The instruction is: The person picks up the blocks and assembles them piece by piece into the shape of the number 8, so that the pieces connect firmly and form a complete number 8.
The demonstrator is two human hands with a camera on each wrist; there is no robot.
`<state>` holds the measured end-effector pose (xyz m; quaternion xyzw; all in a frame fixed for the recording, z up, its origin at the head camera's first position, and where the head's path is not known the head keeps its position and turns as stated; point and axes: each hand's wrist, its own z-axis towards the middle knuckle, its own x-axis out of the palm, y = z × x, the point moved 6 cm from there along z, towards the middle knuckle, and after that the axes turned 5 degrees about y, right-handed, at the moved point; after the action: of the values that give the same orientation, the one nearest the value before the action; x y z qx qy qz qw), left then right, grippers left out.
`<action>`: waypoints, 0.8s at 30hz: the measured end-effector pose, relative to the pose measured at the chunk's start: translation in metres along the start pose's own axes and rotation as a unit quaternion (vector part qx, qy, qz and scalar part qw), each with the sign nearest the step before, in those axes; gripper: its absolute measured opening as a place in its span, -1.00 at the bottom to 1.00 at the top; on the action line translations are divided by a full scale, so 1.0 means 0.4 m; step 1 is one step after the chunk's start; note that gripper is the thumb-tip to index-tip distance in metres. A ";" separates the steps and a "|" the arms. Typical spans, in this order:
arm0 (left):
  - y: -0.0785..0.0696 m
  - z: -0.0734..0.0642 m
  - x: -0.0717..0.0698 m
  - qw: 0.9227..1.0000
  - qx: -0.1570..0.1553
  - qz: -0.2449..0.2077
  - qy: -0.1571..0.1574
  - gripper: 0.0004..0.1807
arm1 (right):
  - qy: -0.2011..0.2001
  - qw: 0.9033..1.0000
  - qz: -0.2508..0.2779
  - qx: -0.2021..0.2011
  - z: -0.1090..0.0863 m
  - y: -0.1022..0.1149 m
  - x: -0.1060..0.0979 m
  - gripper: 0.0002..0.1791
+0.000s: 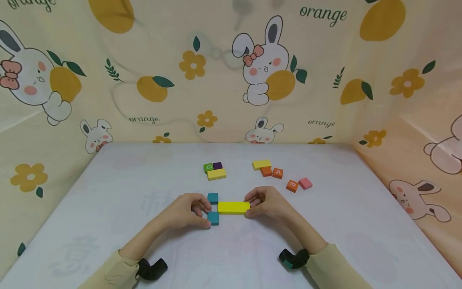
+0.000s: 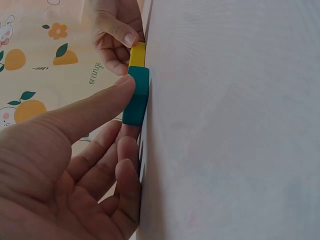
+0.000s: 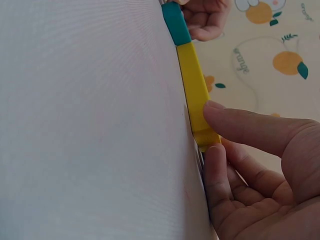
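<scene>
A long yellow block (image 1: 234, 208) lies flat across the middle of the table. Two teal square blocks stand at its left end: the far one (image 1: 213, 198) by its upper corner, the near one (image 1: 213, 218) by its lower corner. My left hand (image 1: 187, 210) pinches the near teal block, thumb on its near side and fingers curled behind. At the opposite end, my right hand (image 1: 268, 204) holds the yellow block between thumb and fingers. The right wrist view shows that thumb against the side of the yellow block (image 3: 192, 85), with a fingertip at its end.
Farther back lie a green lettered block (image 1: 208, 167), a purple block (image 1: 217, 165) and a yellow block (image 1: 216, 174) in one group. To the right are another yellow block (image 1: 261, 164), several orange blocks (image 1: 277, 173) and a pink block (image 1: 305, 183). A patterned curtain (image 1: 216, 92) borders the table.
</scene>
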<state>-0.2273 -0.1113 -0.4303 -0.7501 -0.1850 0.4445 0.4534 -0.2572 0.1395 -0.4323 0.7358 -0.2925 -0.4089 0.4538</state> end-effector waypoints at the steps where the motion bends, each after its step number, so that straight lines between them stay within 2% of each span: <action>1: 0.001 0.000 0.000 1.000 0.000 -0.001 0.000 -0.57 | 0.000 1.000 0.000 0.000 0.000 0.000 0.000 -0.60; 24: -0.002 -0.001 0.002 1.000 0.006 -0.008 0.001 -0.57 | 0.006 1.000 -0.007 -0.012 0.000 0.003 -0.003 -0.60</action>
<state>-0.2264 -0.1107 -0.4299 -0.7466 -0.1880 0.4407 0.4615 -0.2578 0.1399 -0.4308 0.7350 -0.2797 -0.4106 0.4614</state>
